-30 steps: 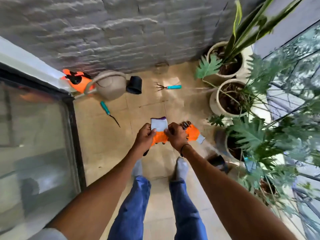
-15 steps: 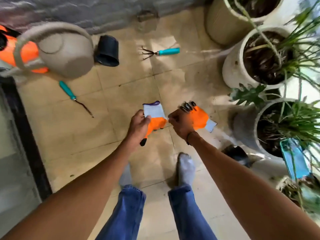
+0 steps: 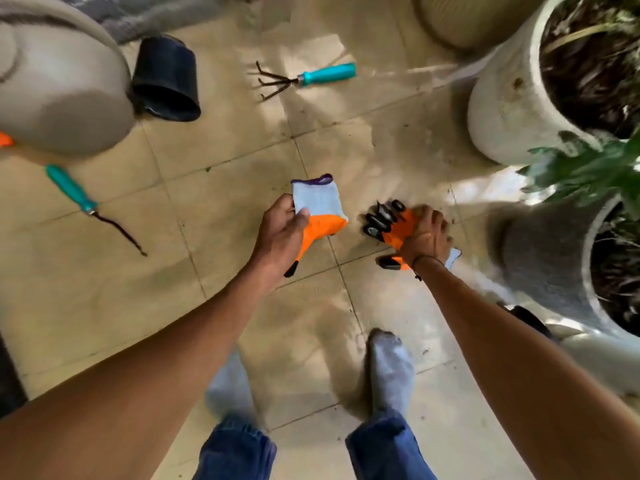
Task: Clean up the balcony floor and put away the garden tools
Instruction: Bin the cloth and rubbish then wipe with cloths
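My left hand (image 3: 282, 233) grips an orange garden glove with a pale blue cuff (image 3: 320, 211), held above the tiled floor. My right hand (image 3: 427, 235) grips a second orange glove with black claw tips (image 3: 389, 223), a little to the right and apart from the first. A small rake with a teal handle (image 3: 308, 77) lies on the tiles at the back. A teal-handled weeder (image 3: 83, 202) lies at the left, its dark metal shaft pointing toward me.
A beige watering can (image 3: 59, 91) stands at the back left with a tipped black plastic pot (image 3: 166, 77) beside it. White planters (image 3: 502, 109) and a grey planter (image 3: 540, 258) line the right side. My socked feet (image 3: 391, 368) stand on beige tiles.
The camera has dropped closer to the floor. My hands have moved apart, so the two gloves that were held together are now separate, the right one lower and further right.
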